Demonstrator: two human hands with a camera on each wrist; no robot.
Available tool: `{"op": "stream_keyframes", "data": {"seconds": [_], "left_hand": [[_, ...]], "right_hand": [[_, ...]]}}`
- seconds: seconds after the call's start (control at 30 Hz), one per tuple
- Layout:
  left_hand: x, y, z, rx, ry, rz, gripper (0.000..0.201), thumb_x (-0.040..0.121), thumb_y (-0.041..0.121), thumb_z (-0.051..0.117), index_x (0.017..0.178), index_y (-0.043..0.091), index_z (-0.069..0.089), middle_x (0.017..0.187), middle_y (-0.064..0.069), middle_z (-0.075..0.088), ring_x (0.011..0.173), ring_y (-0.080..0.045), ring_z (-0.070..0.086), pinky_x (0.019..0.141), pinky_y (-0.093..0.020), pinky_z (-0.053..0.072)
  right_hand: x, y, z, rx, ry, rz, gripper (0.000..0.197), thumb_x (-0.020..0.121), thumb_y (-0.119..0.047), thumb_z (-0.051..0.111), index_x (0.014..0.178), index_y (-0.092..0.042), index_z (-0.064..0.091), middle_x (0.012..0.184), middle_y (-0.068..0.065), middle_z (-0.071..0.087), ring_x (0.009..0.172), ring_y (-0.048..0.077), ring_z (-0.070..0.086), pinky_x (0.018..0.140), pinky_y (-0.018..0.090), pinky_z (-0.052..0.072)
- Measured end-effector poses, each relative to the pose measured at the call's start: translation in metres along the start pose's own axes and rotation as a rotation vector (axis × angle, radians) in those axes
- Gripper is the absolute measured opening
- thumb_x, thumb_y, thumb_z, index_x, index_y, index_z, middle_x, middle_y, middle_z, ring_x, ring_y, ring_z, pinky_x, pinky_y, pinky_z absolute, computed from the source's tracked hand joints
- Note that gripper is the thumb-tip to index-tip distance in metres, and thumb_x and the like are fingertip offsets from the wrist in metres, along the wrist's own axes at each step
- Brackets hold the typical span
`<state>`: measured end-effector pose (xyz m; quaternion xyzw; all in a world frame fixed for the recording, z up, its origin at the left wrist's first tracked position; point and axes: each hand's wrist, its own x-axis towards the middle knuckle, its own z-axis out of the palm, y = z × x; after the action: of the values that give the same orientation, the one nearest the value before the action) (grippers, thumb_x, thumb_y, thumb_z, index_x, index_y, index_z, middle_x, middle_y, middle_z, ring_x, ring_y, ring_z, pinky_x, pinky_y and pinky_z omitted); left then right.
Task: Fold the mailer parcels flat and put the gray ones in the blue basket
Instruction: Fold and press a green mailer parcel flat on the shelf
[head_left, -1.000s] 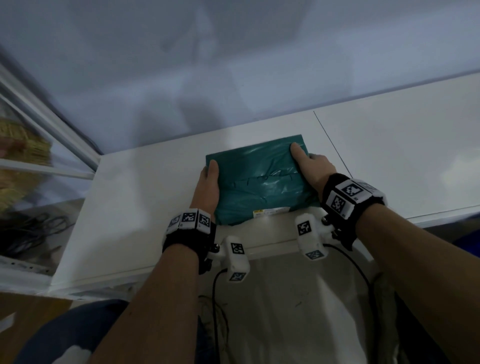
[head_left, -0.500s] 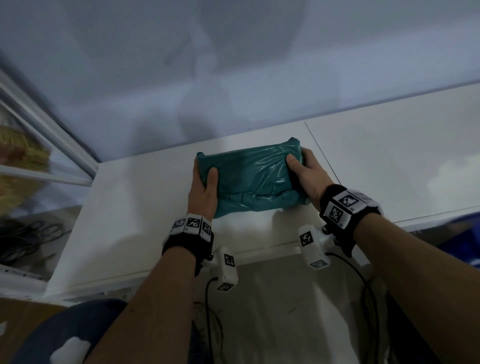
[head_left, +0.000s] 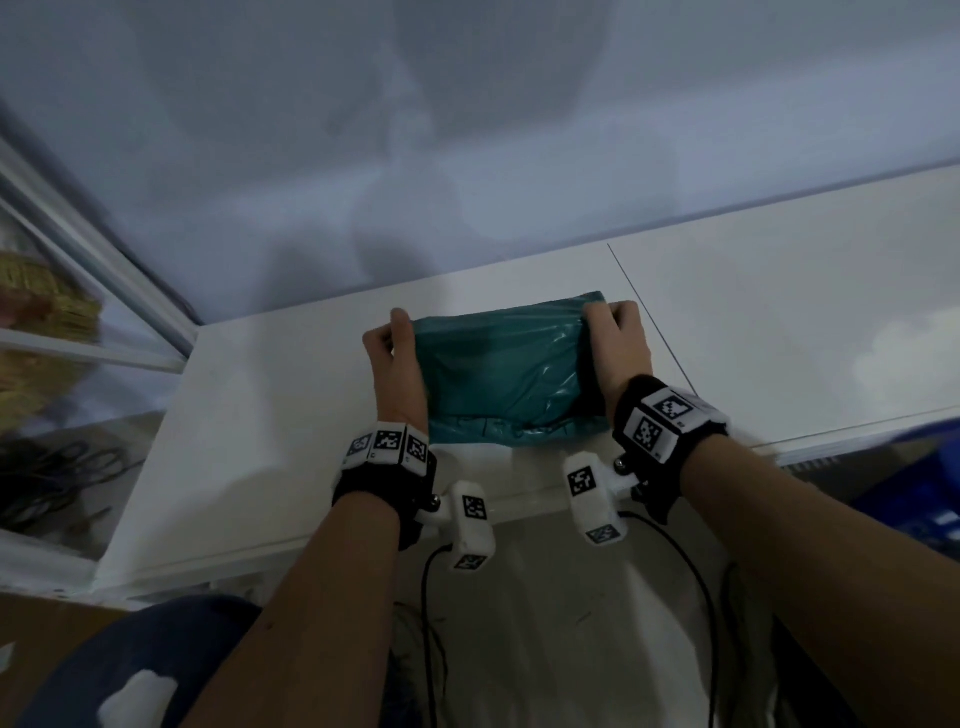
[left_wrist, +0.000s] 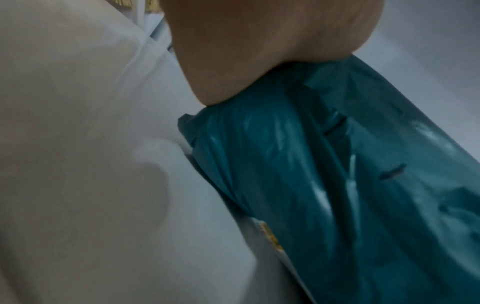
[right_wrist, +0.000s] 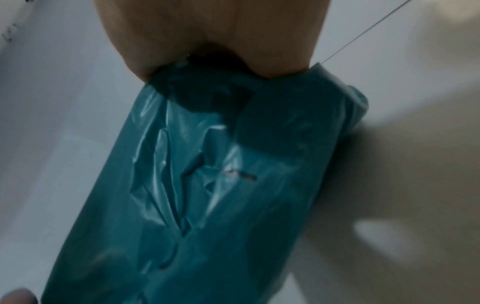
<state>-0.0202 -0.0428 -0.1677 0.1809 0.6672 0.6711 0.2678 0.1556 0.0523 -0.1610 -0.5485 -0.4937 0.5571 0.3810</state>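
Teal mailer (head_left: 501, 374) lies on the tabletop (head_left: 249, 426) near its front edge. Left hand (head_left: 397, 364) and right hand (head_left: 618, 348) each pinch a far corner. Folding appears under way; next, press the fold flat. Colour is teal, so probably not for the basket

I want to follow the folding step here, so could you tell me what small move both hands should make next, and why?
Probably bring the lifted far edge toward the body and press it down. The left hand and right hand each grip a far corner of the teal mailer, whose near edge lies on the white table.
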Motion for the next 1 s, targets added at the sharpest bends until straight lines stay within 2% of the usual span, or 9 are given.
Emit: {"op": "stream_keyframes", "data": {"seconds": [0.1, 0.2, 0.3, 0.47, 0.57, 0.67, 0.87, 0.93, 1.0], "left_hand": [[-0.002, -0.002, -0.001, -0.018, -0.005, 0.006, 0.009, 0.100, 0.031, 0.051, 0.104, 0.027, 0.045, 0.105, 0.000, 0.055, 0.097, -0.019, 0.054, 0.090, -0.039, 0.048], [-0.006, -0.007, -0.005, -0.046, -0.026, -0.009, 0.025, 0.097, 0.018, 0.047, 0.121, 0.027, 0.044, 0.113, -0.001, 0.056, 0.096, -0.019, 0.055, 0.081, -0.032, 0.049], [-0.007, -0.012, -0.007, -0.083, -0.064, -0.041, 0.043, 0.096, 0.017, 0.045, 0.138, 0.027, 0.045, 0.122, -0.002, 0.057, 0.107, -0.021, 0.055, 0.090, -0.033, 0.049], [-0.007, -0.012, -0.007, -0.097, -0.086, -0.066, 0.035, 0.079, 0.025, 0.046, 0.110, 0.034, 0.060, 0.101, 0.004, 0.061, 0.097, -0.019, 0.056, 0.088, -0.033, 0.047], [-0.007, -0.010, -0.007, -0.088, -0.082, -0.070, 0.051, 0.071, 0.029, 0.045, 0.120, 0.034, 0.058, 0.106, 0.005, 0.062, 0.103, -0.020, 0.056, 0.096, -0.036, 0.046], [-0.005, -0.010, -0.008, -0.066, -0.081, -0.053, 0.069, 0.074, 0.029, 0.045, 0.143, 0.031, 0.045, 0.134, 0.001, 0.056, 0.123, -0.022, 0.053, 0.110, -0.043, 0.041], [0.000, -0.011, -0.011, -0.006, -0.121, 0.012, 0.060, 0.093, 0.029, 0.051, 0.150, 0.033, 0.033, 0.141, 0.006, 0.045, 0.130, -0.018, 0.047, 0.114, -0.041, 0.037], [0.000, -0.011, -0.015, 0.018, -0.146, 0.035, 0.063, 0.089, 0.038, 0.056, 0.148, 0.035, 0.035, 0.146, 0.005, 0.045, 0.131, -0.018, 0.047, 0.113, -0.039, 0.038], [0.002, -0.011, -0.019, 0.022, -0.163, 0.053, 0.060, 0.092, 0.033, 0.060, 0.147, 0.037, 0.036, 0.149, 0.002, 0.043, 0.133, -0.019, 0.046, 0.113, -0.041, 0.039]], "right_hand": [[0.000, 0.007, -0.003, -0.010, -0.011, -0.042, 0.016, 0.089, -0.034, 0.049, 0.095, -0.019, 0.044, 0.082, -0.001, 0.052, 0.077, 0.019, 0.050, 0.074, 0.035, 0.043], [-0.002, 0.011, -0.005, -0.015, -0.053, -0.049, 0.016, 0.091, -0.030, 0.048, 0.102, -0.020, 0.043, 0.086, -0.001, 0.054, 0.078, 0.018, 0.052, 0.076, 0.037, 0.045], [-0.005, 0.012, -0.005, 0.013, -0.086, -0.056, 0.024, 0.092, -0.025, 0.047, 0.116, -0.024, 0.042, 0.094, -0.002, 0.055, 0.082, 0.017, 0.054, 0.081, 0.037, 0.047], [-0.007, 0.012, -0.003, 0.070, -0.130, -0.042, 0.046, 0.097, -0.037, 0.045, 0.143, -0.037, 0.039, 0.130, -0.005, 0.051, 0.113, 0.018, 0.053, 0.099, 0.034, 0.044], [-0.008, 0.008, -0.003, 0.070, -0.150, -0.046, 0.051, 0.096, -0.049, 0.048, 0.145, -0.035, 0.041, 0.127, -0.007, 0.050, 0.114, 0.015, 0.052, 0.099, 0.029, 0.042], [-0.005, 0.006, -0.003, 0.098, -0.168, -0.060, 0.052, 0.093, -0.046, 0.057, 0.143, -0.035, 0.045, 0.131, -0.004, 0.056, 0.114, 0.018, 0.058, 0.101, 0.036, 0.048], [0.001, -0.001, -0.006, 0.033, -0.200, -0.177, 0.049, 0.096, -0.039, 0.056, 0.144, -0.034, 0.045, 0.132, -0.011, 0.052, 0.118, 0.008, 0.051, 0.098, 0.020, 0.041], [0.002, -0.001, -0.008, 0.017, -0.221, -0.208, 0.052, 0.098, -0.036, 0.055, 0.147, -0.033, 0.039, 0.139, -0.010, 0.048, 0.123, 0.006, 0.047, 0.104, 0.020, 0.037], [0.002, -0.002, -0.010, 0.001, -0.268, -0.239, 0.054, 0.100, -0.029, 0.053, 0.150, -0.032, 0.033, 0.147, -0.006, 0.042, 0.132, 0.008, 0.041, 0.111, 0.024, 0.033]]}}
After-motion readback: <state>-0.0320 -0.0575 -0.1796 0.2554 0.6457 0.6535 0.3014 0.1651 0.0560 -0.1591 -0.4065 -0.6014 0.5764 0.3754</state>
